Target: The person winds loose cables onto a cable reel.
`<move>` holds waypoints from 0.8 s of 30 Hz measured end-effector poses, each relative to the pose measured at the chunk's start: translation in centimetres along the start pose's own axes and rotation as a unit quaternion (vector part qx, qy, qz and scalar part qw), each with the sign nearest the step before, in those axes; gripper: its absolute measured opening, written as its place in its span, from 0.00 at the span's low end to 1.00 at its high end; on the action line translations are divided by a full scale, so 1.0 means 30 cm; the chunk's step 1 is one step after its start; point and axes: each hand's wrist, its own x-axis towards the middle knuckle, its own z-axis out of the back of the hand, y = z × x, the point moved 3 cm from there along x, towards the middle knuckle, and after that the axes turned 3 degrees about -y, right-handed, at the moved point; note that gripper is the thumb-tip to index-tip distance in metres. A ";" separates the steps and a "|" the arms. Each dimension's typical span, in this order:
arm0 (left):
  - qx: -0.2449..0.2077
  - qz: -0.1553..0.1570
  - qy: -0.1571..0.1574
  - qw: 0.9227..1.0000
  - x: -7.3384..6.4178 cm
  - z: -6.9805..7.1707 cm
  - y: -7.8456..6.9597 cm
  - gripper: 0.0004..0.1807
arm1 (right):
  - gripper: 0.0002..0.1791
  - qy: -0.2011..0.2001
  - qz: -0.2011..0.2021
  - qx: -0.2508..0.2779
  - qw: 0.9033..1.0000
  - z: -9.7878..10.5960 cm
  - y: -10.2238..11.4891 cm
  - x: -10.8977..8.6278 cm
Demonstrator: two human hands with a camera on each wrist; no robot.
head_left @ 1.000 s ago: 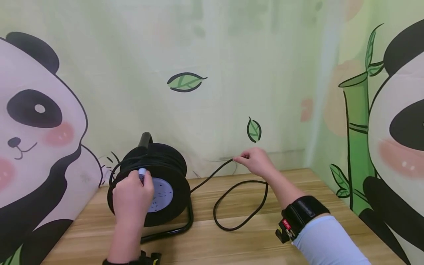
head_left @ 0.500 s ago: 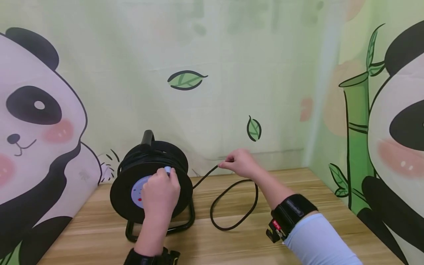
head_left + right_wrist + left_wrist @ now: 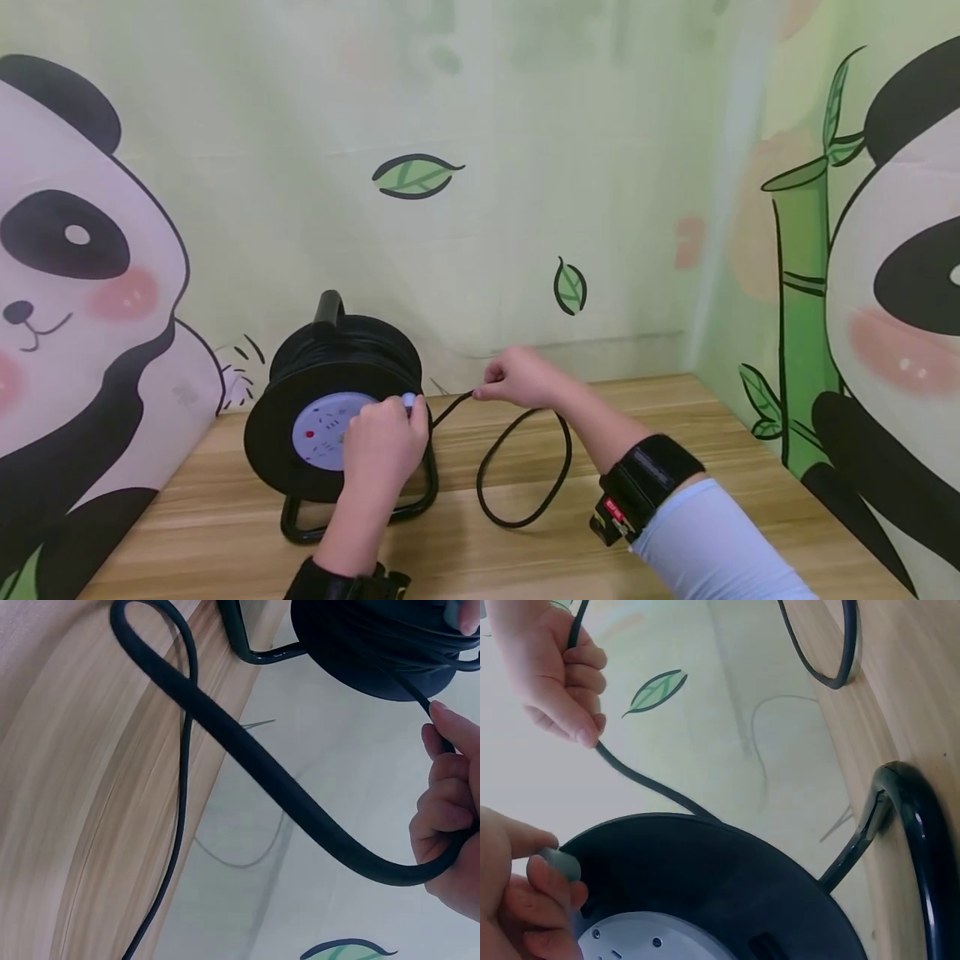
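A black cable reel (image 3: 273,425) stands on its tubular frame, with a pale blue-grey socket panel (image 3: 322,429) in its face. My left hand (image 3: 384,446) curls its fingers and thumb around the small light-blue crank knob (image 3: 561,864) near the rim, now at the reel's right side. To the right and behind, my right hand (image 3: 525,377) grips the black cable (image 3: 285,787), which runs from its fingertips to the drum. Past that hand the cable hangs in a loop over the table; its far end cannot be seen in the head view.
The reel's black tube frame (image 3: 300,532) rests on the wooden table (image 3: 600,467). A carry handle (image 3: 328,310) rises from its top. Close behind hangs a printed cloth backdrop (image 3: 480,208) with pandas and leaves.
My left hand has cranked the knob from the reel's upper left to its right side, turning the face. My right hand has come left and slightly down with the cable, nearer the reel.
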 end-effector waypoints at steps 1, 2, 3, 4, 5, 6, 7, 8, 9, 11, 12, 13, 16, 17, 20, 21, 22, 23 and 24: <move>-0.003 0.002 0.012 1.000 -0.002 -0.006 0.003 0.28 | 0.11 0.003 0.001 -0.001 1.000 -0.001 0.003 0.002; -0.003 0.005 0.025 1.000 -0.004 -0.013 0.006 0.29 | 0.10 0.006 0.002 -0.002 1.000 -0.002 0.007 0.005; -0.005 0.011 0.041 0.999 -0.008 -0.022 0.007 0.29 | 0.09 0.008 0.005 -0.002 1.000 -0.003 0.011 0.007; -0.004 0.018 0.061 0.998 -0.012 -0.032 0.009 0.29 | 0.08 0.011 0.008 -0.002 1.000 -0.003 0.016 0.009; -0.002 0.024 0.081 0.996 -0.017 -0.042 0.011 0.28 | 0.08 0.012 0.010 -0.003 1.000 -0.003 0.021 0.011; 0.000 0.029 0.101 0.994 -0.022 -0.051 0.013 0.28 | 0.07 0.015 0.011 -0.004 1.000 -0.003 0.026 0.012; 0.006 0.032 0.118 0.992 -0.028 -0.061 0.015 0.27 | 0.07 0.016 0.011 -0.005 1.000 -0.003 0.031 0.014; 0.009 0.033 0.135 0.990 -0.033 -0.070 0.018 0.27 | 0.07 0.016 0.010 -0.009 1.000 -0.002 0.037 0.016; 0.010 0.035 0.150 0.988 -0.039 -0.077 0.021 0.26 | 0.07 0.015 0.009 -0.011 1.000 -0.002 0.041 0.017; 0.011 0.032 0.170 0.985 -0.048 -0.088 0.030 0.25 | 0.09 0.010 0.003 -0.021 1.000 -0.005 0.046 0.023; 0.009 0.033 0.181 0.983 -0.053 -0.092 0.036 0.25 | 0.11 0.007 -0.002 -0.028 1.000 -0.008 0.046 0.026; 0.008 0.036 0.191 0.981 -0.057 -0.096 0.043 0.25 | 0.12 0.001 -0.008 -0.036 0.999 -0.012 0.044 0.028; -0.004 0.053 0.225 0.973 -0.065 -0.100 0.062 0.25 | 0.19 -0.012 -0.024 -0.060 0.998 -0.025 0.038 0.035; -0.008 0.059 0.235 0.970 -0.068 -0.101 0.066 0.25 | 0.20 -0.016 -0.030 -0.068 0.997 -0.029 0.036 0.036; -0.017 0.069 0.254 0.965 -0.072 -0.104 0.075 0.25 | 0.21 -0.024 -0.039 -0.088 0.995 -0.039 0.034 0.037; -0.018 0.069 0.255 0.964 -0.073 -0.104 0.075 0.25 | 0.21 -0.026 -0.040 -0.093 0.995 -0.042 0.034 0.038; -0.019 0.068 0.256 0.964 -0.073 -0.104 0.076 0.24 | 0.21 -0.028 -0.041 -0.098 0.994 -0.044 0.034 0.037; -0.019 0.069 0.257 0.964 -0.074 -0.105 0.076 0.24 | 0.21 -0.028 -0.041 -0.102 0.994 -0.046 0.034 0.036; -0.017 0.068 0.256 0.964 -0.074 -0.106 0.077 0.24 | 0.20 -0.027 -0.043 -0.106 0.993 -0.048 0.033 0.036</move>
